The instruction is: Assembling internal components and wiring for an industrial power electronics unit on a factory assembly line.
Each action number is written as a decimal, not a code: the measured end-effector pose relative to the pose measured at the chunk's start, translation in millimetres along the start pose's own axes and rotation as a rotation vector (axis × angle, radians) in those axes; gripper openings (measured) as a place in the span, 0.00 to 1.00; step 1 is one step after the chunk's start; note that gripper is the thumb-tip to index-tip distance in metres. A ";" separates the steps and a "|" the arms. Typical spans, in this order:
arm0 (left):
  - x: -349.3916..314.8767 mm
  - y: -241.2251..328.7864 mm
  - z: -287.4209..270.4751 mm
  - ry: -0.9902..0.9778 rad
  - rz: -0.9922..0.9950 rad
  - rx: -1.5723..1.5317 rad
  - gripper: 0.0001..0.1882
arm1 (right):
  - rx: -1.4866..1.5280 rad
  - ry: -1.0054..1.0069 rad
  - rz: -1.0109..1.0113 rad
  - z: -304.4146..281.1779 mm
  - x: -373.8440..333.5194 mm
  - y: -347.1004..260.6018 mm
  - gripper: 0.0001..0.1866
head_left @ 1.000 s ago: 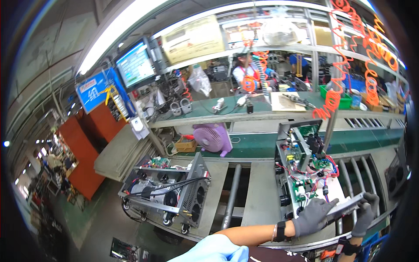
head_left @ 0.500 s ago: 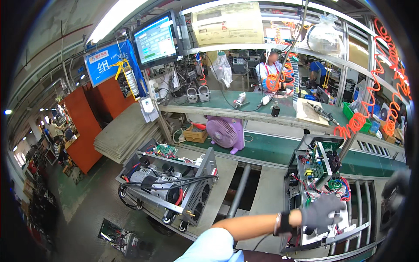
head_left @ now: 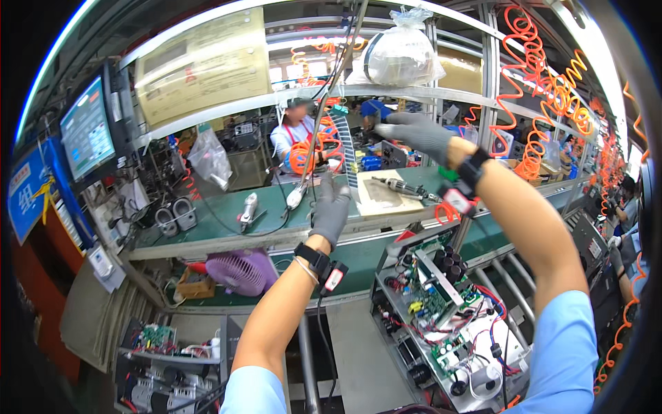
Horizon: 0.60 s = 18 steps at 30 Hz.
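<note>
Both my hands wear grey gloves and are raised over the green workbench (head_left: 207, 215). My left hand (head_left: 332, 215) is open, its fingers upward, just right of a white power tool (head_left: 296, 196) beneath a hanging cable. No held thing shows in it. My right hand (head_left: 422, 135) reaches leftward with fingers stretched, above a dark air screwdriver (head_left: 402, 187) lying on a pale board (head_left: 378, 201). It looks apart from the tool. Below my arms stands an open machine chassis (head_left: 386, 293) with circuit boards, capacitors and coloured wires.
A second white power tool (head_left: 249, 210) lies left on the bench. A purple fan (head_left: 238, 273) stands under it. Another open chassis (head_left: 169, 360) is at lower left. Orange coiled hoses (head_left: 534, 138) hang at right. Across the bench is another person (head_left: 295, 132); metal rollers (head_left: 514, 274) lie beyond the chassis.
My view has swung to the right. My right hand has lifted from the right-hand chassis to above the bench, or my left arm has; which arm was there is unclear. Both arms are now raised.
</note>
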<state>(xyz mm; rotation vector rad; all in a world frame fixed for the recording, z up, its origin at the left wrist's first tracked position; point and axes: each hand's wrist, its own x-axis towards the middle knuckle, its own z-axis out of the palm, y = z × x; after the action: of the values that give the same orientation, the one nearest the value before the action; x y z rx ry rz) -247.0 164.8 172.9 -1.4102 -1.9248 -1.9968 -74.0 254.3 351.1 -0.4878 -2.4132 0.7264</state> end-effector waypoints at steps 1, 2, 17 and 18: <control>12.6 -5.5 9.5 0.007 -0.067 -0.192 0.32 | 0.087 0.008 0.007 10.2 24.4 16.8 0.33; 25.3 -10.3 19.0 0.014 -0.132 -0.382 0.34 | 0.175 0.015 0.007 16.8 53.2 35.8 0.38; 16.3 -41.4 34.0 -0.257 -0.284 -0.741 0.12 | 0.662 0.147 -0.229 56.8 125.6 33.7 0.19; 10.3 -37.7 31.1 -0.274 -0.309 -0.761 0.13 | 0.670 0.148 -0.223 58.7 127.4 34.4 0.19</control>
<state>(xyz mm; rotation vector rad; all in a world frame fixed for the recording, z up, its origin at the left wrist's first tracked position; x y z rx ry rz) -257.4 204.4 144.2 -1.6577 -1.5973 -3.0458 -202.3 320.1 342.6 0.0033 -1.8897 1.2666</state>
